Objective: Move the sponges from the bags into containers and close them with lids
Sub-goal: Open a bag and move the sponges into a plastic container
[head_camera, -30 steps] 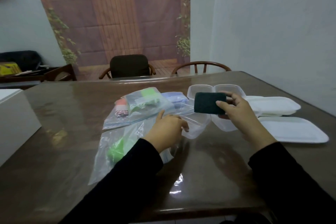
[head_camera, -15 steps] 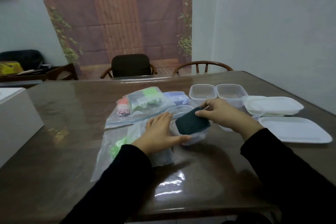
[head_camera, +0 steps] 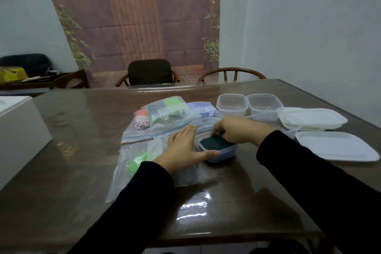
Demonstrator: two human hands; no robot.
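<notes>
Lying in a clear container [head_camera: 218, 151] on the bench [head_camera: 226, 202], a dark green sponge [head_camera: 213, 143] is pinched by the right hand [head_camera: 237, 131]. The container's near side is steadied by the flat, straight-fingered left hand [head_camera: 183, 148], resting over a plastic bag [head_camera: 132, 171].

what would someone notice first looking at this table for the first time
Most likely the two hands at the table's middle: the right hand presses a dark green sponge into a clear container, which the left hand steadies with flat fingers. Next, the zip bags of colourful sponges lying behind and to the left, and the white lids at the right edge.
</notes>
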